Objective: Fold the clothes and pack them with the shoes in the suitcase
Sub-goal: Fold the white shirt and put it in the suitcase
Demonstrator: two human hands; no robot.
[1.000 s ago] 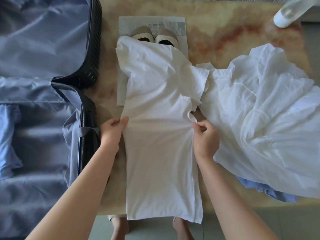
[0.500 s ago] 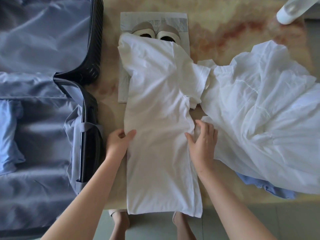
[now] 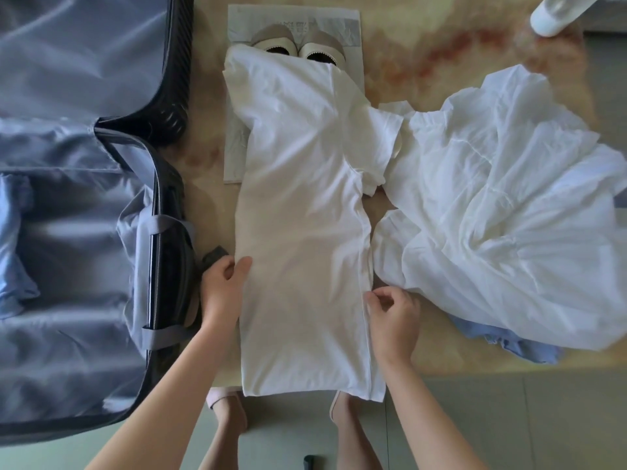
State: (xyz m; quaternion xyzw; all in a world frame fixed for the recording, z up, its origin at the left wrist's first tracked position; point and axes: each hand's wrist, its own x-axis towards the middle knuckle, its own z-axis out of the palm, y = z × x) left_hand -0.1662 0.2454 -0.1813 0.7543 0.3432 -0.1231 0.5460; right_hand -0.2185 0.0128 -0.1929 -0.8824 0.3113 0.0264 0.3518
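Two hands at the long edges of a narrow-folded white T-shirt [image 3: 305, 249] on the table [image 3: 441, 52].

Nearest to me, the left hand [image 3: 222, 283] holds the shirt's left edge, thumb on top and fingers curled. The right hand [image 3: 393, 317] is curled at the right edge, but I cannot tell if it really pinches the cloth. I judge the cloth to be light, soft and limp, so it is best taken at both side edges together. Its far end lies over the shoes [image 3: 298, 45], and the open suitcase [image 3: 84, 232] is just beside it.

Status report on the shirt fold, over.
Left hand grips left edge of white T-shirt. Right hand curled at right edge, grip unclear. Its top partly covers shoes.
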